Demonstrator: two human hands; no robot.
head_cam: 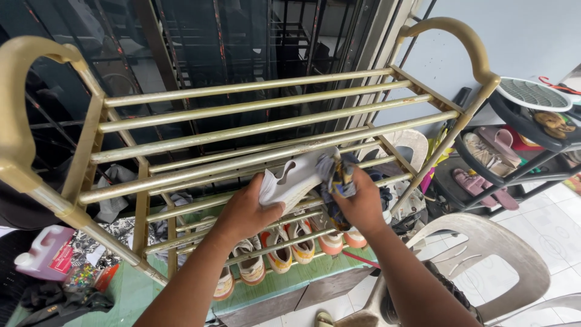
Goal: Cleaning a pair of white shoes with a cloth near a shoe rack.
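A white shoe [295,179] lay on the middle tier of the gold metal rack [242,130], gripped at the heel by the left hand [248,209]. The right hand [362,203] closed its fingers around a dark cloth [336,174] against the toe, which the cloth hid. Lower-shelf shoes [284,254] were partly obscured by bars.

The left hand [245,209] holds a white shoe [293,178] beneath the gold rack [242,130] while the right hand [363,203] presses a cloth [336,172] to it.
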